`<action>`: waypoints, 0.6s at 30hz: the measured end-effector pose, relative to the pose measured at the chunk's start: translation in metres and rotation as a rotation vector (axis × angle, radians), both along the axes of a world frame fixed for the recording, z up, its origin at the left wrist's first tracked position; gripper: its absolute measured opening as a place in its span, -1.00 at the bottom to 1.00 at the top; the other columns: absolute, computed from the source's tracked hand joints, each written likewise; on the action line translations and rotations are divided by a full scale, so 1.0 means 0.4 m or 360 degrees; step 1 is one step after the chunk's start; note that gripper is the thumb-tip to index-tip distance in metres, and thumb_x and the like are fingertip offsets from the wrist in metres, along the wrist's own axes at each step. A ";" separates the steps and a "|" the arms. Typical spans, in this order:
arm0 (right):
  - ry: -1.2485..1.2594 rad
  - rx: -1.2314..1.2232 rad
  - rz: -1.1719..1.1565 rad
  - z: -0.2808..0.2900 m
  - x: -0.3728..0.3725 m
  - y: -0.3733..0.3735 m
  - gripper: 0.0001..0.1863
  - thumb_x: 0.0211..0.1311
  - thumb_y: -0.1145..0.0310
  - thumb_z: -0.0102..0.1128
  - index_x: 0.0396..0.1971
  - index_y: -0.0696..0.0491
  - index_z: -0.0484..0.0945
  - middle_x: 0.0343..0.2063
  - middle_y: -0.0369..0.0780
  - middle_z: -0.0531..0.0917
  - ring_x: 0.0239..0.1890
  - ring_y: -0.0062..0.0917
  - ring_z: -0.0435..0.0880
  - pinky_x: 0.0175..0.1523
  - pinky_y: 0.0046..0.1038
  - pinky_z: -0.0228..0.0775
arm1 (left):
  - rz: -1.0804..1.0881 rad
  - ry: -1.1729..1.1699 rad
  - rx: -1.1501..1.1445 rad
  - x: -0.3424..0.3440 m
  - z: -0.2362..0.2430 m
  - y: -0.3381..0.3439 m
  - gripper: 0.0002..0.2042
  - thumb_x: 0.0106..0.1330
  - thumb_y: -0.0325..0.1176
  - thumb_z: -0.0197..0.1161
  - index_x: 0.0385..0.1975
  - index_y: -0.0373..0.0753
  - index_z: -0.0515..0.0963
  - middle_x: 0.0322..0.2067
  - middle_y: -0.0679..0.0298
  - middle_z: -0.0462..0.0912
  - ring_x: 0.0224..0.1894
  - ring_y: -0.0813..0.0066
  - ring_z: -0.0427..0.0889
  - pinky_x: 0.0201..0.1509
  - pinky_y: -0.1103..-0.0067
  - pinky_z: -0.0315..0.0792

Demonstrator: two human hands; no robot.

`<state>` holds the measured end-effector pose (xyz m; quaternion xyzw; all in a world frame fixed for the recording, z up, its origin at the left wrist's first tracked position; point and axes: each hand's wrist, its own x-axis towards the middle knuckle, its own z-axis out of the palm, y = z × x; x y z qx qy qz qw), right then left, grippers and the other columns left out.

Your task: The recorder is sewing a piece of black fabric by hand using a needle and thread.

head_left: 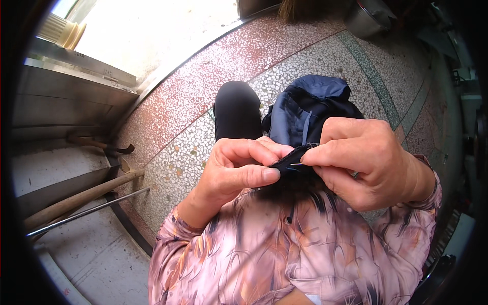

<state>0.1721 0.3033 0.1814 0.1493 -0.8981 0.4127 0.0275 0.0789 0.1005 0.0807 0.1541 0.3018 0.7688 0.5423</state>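
Note:
My left hand (236,168) pinches the edge of a dark cloth (291,163) between thumb and fingers, in front of my chest. On the other side, my right hand (358,162) is closed with thumb and forefinger around a thin, light-coloured sewing needle (296,164). The needle points left, its tip lying over the cloth. A short bit of blue thread shows on the cloth just below it. Over my right knee hangs a dark blue garment (310,104); whether it joins the cloth in my hands I cannot tell.
Speckled terrazzo floor (188,137) lies beyond my knees. At left, a wooden pole (86,198) and a thin metal rod (91,211) rest beside a grey step. A metal bucket (367,20) and broom bristles (301,9) are at the far side.

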 end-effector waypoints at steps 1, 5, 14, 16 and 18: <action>0.0004 0.0001 -0.0005 0.000 0.000 -0.003 -0.76 -0.18 0.73 0.19 -0.41 0.19 0.61 -0.62 -0.19 0.49 -0.66 -0.49 0.49 -0.61 -0.53 0.26 | 0.0001 0.0002 -0.0001 0.000 0.001 -0.001 -0.87 0.08 -0.61 0.32 -0.36 -0.36 0.64 -0.12 0.05 0.62 -0.06 0.40 0.54 0.09 0.52 0.35; 0.0006 0.0087 -0.0039 0.002 0.003 -0.012 -0.78 -0.18 0.73 0.18 -0.42 0.21 0.59 -0.62 -0.17 0.48 -0.66 -0.46 0.49 -0.60 -0.52 0.28 | 0.0046 0.0309 -0.0022 -0.002 0.010 -0.001 -0.86 0.09 -0.61 0.32 -0.34 -0.37 0.64 -0.11 0.03 0.62 -0.07 0.42 0.53 0.08 0.51 0.35; 0.0048 0.0324 -0.0097 -0.024 -0.011 -0.037 -0.83 -0.16 0.72 0.18 -0.50 0.18 0.51 -0.59 -0.16 0.48 -0.59 -0.35 0.50 -0.55 -0.44 0.32 | 0.0299 0.0898 -0.0083 0.007 0.026 -0.004 -0.85 0.10 -0.64 0.28 -0.31 -0.39 0.59 -0.05 -0.01 0.60 -0.14 0.46 0.54 -0.02 0.55 0.39; 0.0051 0.0296 -0.0076 -0.038 -0.020 -0.028 -0.88 -0.14 0.66 0.16 -0.52 0.17 0.49 -0.58 -0.14 0.46 -0.57 -0.30 0.52 -0.50 -0.40 0.36 | 0.0642 0.1257 -0.0261 0.018 0.022 -0.005 -0.87 0.11 -0.66 0.25 -0.33 -0.41 0.57 -0.05 0.00 0.60 -0.22 0.51 0.57 -0.16 0.63 0.45; 0.0051 0.0270 -0.0061 -0.043 -0.028 -0.023 -0.92 -0.12 0.60 0.14 -0.53 0.16 0.47 -0.57 -0.13 0.45 -0.54 -0.26 0.54 -0.45 -0.36 0.41 | 0.0668 0.1420 -0.0236 0.014 0.013 -0.007 -0.88 0.12 -0.67 0.23 -0.34 -0.42 0.55 -0.05 0.03 0.59 -0.28 0.58 0.57 -0.27 0.70 0.46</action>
